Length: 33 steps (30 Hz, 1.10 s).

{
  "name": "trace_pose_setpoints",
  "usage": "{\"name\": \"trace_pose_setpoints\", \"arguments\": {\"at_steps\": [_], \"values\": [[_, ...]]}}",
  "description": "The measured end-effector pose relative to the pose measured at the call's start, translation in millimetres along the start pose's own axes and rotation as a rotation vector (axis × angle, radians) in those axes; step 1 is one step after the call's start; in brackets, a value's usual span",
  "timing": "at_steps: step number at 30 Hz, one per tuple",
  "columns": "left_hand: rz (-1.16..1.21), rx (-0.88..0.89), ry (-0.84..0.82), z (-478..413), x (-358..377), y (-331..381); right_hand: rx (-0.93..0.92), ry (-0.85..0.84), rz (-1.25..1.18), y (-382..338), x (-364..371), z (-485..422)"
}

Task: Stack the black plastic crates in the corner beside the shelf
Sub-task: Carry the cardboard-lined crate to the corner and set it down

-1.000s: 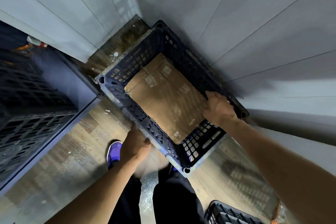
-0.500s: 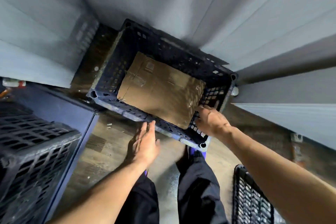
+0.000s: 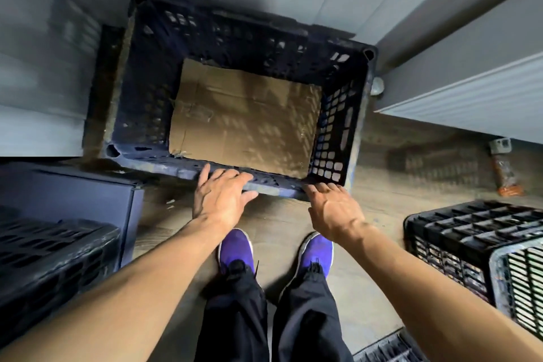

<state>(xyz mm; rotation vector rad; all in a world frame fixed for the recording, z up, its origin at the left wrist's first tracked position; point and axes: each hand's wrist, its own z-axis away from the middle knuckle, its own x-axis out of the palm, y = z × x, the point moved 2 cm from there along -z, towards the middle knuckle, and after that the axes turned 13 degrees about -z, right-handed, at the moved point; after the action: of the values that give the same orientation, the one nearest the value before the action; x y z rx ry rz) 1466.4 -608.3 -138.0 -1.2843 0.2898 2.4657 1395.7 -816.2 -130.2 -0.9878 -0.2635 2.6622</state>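
A black plastic crate (image 3: 340,132) stands upright in the corner between two grey walls, with a sheet of brown cardboard (image 3: 246,117) lying flat on its bottom. My left hand (image 3: 220,200) lies open with its fingertips on the crate's near rim. My right hand (image 3: 335,211) is open too, fingers spread, just at the near right corner of the rim and holding nothing. Another black crate (image 3: 470,244) lies upside down on the floor to my right. A further black crate (image 3: 50,261) sits at the left on the dark blue shelf (image 3: 88,194).
Wood-look floor with dust and small scraps. My two purple shoes (image 3: 235,247) stand just in front of the crate. A small orange and grey object (image 3: 504,170) lies by the right wall's base. Part of one more crate (image 3: 388,350) shows at the bottom edge.
The crate has turned square into the corner and now rests on the floor. Both hands have let go of its rim and opened at its near edge.
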Motion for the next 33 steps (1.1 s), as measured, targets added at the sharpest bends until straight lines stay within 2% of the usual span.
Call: {"name": "trace_pose_setpoints", "arguments": {"at_steps": [4,9,13,23,29,33], "values": [[-0.065,0.074,0.01,-7.9,9.1,-3.6,-0.04,0.011,0.089,12.5,-1.9,-4.0],[-0.214,0.102,-0.004,-6.8,5.6,4.0,-0.055,0.029,0.08,16.7,-4.2,-1.5],[-0.163,0.061,-0.015,-10.5,-0.7,19.2,-0.056,0.066,0.074,31.4,-18.6,-7.1],[-0.03,-0.028,-0.157,-10.2,-12.9,36.8,-0.069,0.019,-0.023,41.0,-25.0,0.0],[0.06,-0.004,-0.186,10.3,-44.0,66.6,-0.033,0.049,-0.137,38.4,-39.8,31.4],[0.065,0.062,-0.232,35.6,-63.1,90.7,0.06,0.06,-0.254,38.7,-42.9,69.6]]}}
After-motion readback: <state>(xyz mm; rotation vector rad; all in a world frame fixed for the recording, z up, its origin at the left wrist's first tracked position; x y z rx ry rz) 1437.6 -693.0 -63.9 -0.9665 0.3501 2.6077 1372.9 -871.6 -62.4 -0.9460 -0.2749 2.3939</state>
